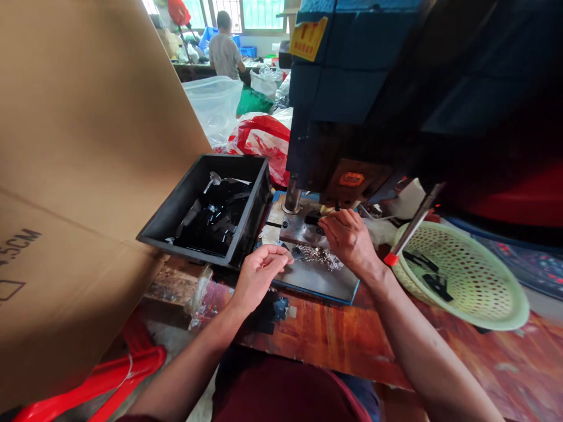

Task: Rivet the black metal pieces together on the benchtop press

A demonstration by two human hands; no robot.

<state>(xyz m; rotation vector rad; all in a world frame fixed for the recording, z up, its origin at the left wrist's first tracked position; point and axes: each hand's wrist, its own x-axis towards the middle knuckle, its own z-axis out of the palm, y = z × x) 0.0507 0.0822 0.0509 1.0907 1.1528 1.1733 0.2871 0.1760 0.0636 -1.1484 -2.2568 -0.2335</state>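
The right hand (350, 241) is at the die (298, 230) under the blue press (352, 88), its fingers bunched together beside a dark piece (312, 218) lying on the die. The left hand (258, 276) is nearer the body, above the near left part of the base plate (328, 284), thumb and fingertips drawn together. Whether either hand's fingers grip anything I cannot tell — the tips are too small and partly hidden.

Shiny scraps (323, 257) lie heaped on the base plate between the hands. Left of the press sits a black tray (254, 217) of glossy dark parts (215, 214); to the right, a pale green basket (488, 287) holds a few dark strips (436, 286). The wooden tabletop (334, 334) runs beneath — a carton (88, 146) rises at the far left, and another person (225, 50) is in the background.
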